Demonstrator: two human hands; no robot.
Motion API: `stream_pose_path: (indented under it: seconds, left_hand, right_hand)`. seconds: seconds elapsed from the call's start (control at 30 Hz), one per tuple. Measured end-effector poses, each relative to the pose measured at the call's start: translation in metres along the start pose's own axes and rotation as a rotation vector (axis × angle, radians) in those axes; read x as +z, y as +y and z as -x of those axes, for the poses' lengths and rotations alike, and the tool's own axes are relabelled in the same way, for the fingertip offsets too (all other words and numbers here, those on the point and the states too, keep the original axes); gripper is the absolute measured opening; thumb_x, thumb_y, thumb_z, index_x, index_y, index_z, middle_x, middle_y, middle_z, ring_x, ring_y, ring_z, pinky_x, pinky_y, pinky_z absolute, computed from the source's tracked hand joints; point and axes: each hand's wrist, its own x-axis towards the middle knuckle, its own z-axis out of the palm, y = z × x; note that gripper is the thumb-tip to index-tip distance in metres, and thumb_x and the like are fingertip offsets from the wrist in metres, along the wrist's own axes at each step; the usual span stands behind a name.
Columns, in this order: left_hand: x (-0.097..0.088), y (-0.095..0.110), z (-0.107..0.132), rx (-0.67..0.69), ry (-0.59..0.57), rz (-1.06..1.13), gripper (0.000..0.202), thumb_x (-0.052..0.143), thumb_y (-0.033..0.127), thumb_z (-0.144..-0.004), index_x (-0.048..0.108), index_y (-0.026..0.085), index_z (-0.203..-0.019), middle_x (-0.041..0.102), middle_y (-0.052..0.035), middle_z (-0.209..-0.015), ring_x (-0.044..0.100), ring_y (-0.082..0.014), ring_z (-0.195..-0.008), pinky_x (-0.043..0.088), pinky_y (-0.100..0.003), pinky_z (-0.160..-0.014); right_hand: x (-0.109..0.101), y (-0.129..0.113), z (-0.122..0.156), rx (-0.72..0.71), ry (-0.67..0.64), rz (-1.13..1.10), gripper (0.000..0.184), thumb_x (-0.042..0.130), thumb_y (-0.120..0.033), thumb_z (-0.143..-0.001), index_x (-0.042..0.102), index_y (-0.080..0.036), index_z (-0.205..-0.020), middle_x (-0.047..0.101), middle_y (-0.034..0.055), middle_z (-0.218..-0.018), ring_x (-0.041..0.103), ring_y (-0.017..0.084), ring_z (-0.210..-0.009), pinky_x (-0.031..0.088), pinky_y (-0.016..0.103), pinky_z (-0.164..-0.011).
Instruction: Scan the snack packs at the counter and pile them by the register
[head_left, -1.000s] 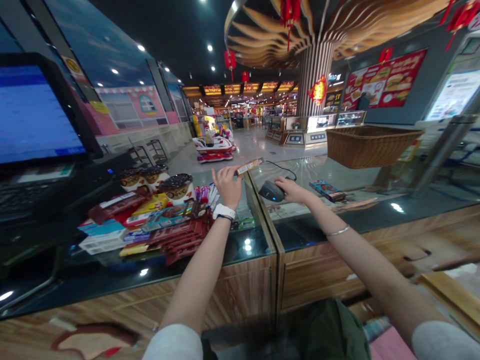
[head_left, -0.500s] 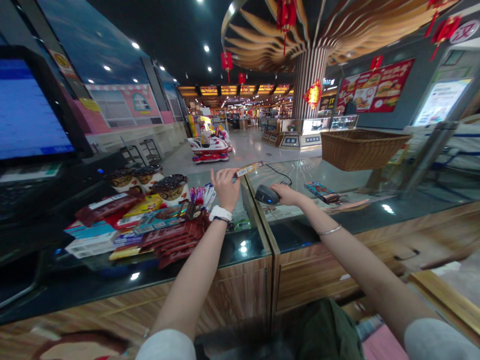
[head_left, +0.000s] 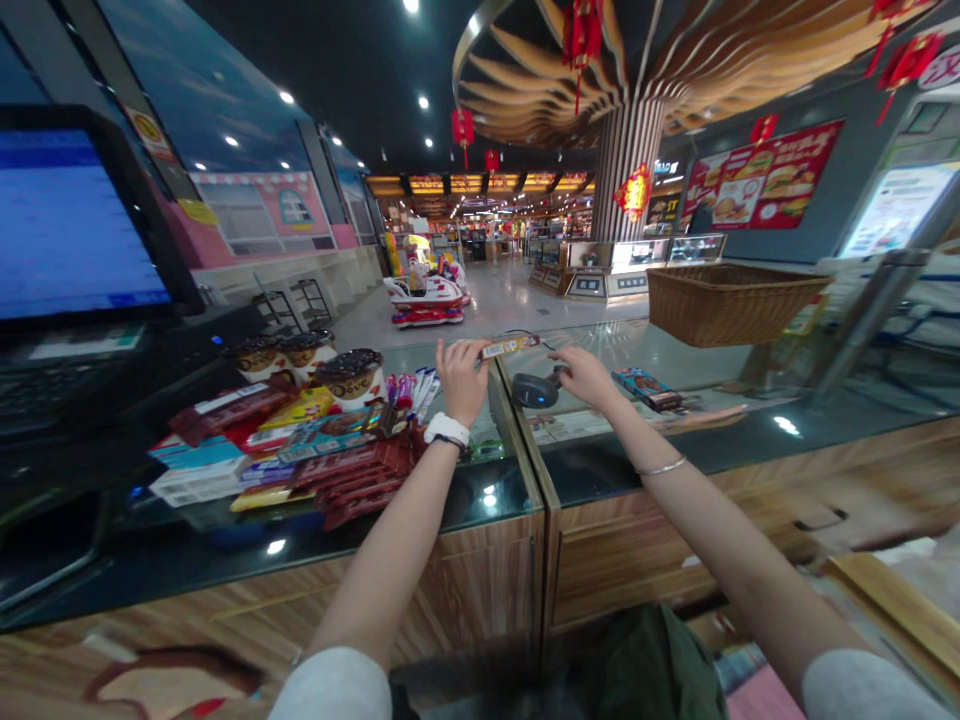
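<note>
My left hand (head_left: 463,380), with a white watch on its wrist, is closed on the end of a slim yellowish snack box (head_left: 510,346) with a barcode on it. A black barcode scanner (head_left: 534,391) with a small blue light rests on the glass counter. My right hand (head_left: 586,378) is just beside the scanner's handle, fingers loosened and partly stretched, the fingertips at or very near it. To the left lies a pile of dark red chocolate packs (head_left: 367,475), with several Dove tubs (head_left: 351,378) behind it. A blue snack pack (head_left: 646,388) lies right of my right hand.
A monitor (head_left: 75,215) stands at the far left. A wicker basket (head_left: 735,305) sits at the counter's far right edge. A wooden-framed seam (head_left: 521,440) divides the glass counter between my arms. An open drawer edge (head_left: 892,610) juts out at lower right.
My right hand has loosened from its grip around the scanner and lifted slightly, leaving the scanner on the counter. My left hand keeps the snack box, held a little more level. The view shifted slightly.
</note>
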Motion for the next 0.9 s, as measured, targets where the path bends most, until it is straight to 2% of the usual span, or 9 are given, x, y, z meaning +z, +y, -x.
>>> stream_pose_path:
  seconds: [0.1,0.23,0.43,0.57,0.67,0.8,0.9]
  left_hand:
    - [-0.001,0.001,0.001,0.011,-0.035,-0.008,0.018,0.059,0.024,-0.091,0.068,0.027,-0.107,0.072,-0.0031,-0.107,0.062,-0.0233,-0.108,0.021,-0.049,-0.121]
    - [-0.003,0.005,0.002,0.053,-0.082,-0.002,0.018,0.058,0.025,-0.091,0.067,0.026,-0.107,0.072,-0.0039,-0.108,0.062,-0.0230,-0.109,0.024,-0.048,-0.121]
    - [-0.002,0.008,0.004,0.106,-0.102,0.018,0.020,0.054,0.022,-0.093,0.066,0.024,-0.109,0.072,-0.0043,-0.110,0.062,-0.0211,-0.110,0.028,-0.045,-0.119]
    - [-0.006,0.012,0.006,0.148,-0.099,-0.017,0.030,0.056,0.022,-0.092,0.064,0.027,-0.121,0.069,-0.0051,-0.122,0.057,-0.0224,-0.119,0.033,-0.044,-0.116]
    - [-0.015,0.022,0.008,0.168,-0.115,-0.079,0.036,0.056,0.018,-0.091,0.064,0.030,-0.125,0.066,-0.0056,-0.128,0.055,-0.0236,-0.123,0.032,-0.048,-0.117]
    - [-0.034,0.034,0.013,0.190,-0.133,-0.107,0.036,0.054,0.014,-0.091,0.067,0.031,-0.121,0.070,-0.0050,-0.118,0.058,-0.0239,-0.117,0.030,-0.050,-0.119]
    - [-0.055,0.033,0.016,0.203,-0.133,-0.149,0.033,0.053,0.014,-0.091,0.068,0.029,-0.116,0.071,-0.0042,-0.112,0.059,-0.0243,-0.114,0.028,-0.050,-0.120]
  right_hand:
    - [-0.009,-0.016,0.001,-0.053,0.169,-0.040,0.053,0.053,-0.012,-0.080,0.058,-0.022,-0.132,0.061,0.0118,-0.133,0.054,0.029,-0.125,0.044,0.049,-0.107]
    - [-0.012,-0.030,0.002,-0.116,0.215,-0.060,0.056,0.055,-0.021,-0.085,0.050,-0.025,-0.141,0.052,0.0099,-0.145,0.049,0.027,-0.133,0.039,0.049,-0.112]
    - [-0.009,-0.028,0.001,-0.122,0.229,-0.029,0.035,0.049,-0.025,-0.094,0.063,-0.022,-0.127,0.070,0.0107,-0.120,0.062,0.026,-0.114,0.045,0.046,-0.101]
    - [-0.012,-0.030,0.003,-0.106,0.252,-0.005,0.033,0.050,-0.026,-0.096,0.065,-0.023,-0.125,0.071,0.0104,-0.122,0.062,0.026,-0.112,0.043,0.047,-0.102]
    - [-0.017,-0.035,0.003,-0.097,0.278,0.016,0.031,0.052,-0.026,-0.096,0.067,-0.025,-0.123,0.072,0.0091,-0.122,0.062,0.026,-0.109,0.042,0.048,-0.102]
    - [-0.022,-0.046,0.004,-0.091,0.281,0.042,0.027,0.055,-0.024,-0.095,0.070,-0.026,-0.117,0.073,0.0076,-0.118,0.063,0.025,-0.104,0.037,0.049,-0.108]
    - [-0.023,-0.059,0.005,-0.107,0.278,0.028,0.026,0.055,-0.025,-0.095,0.070,-0.026,-0.117,0.074,0.0081,-0.118,0.063,0.026,-0.105,0.040,0.047,-0.104]
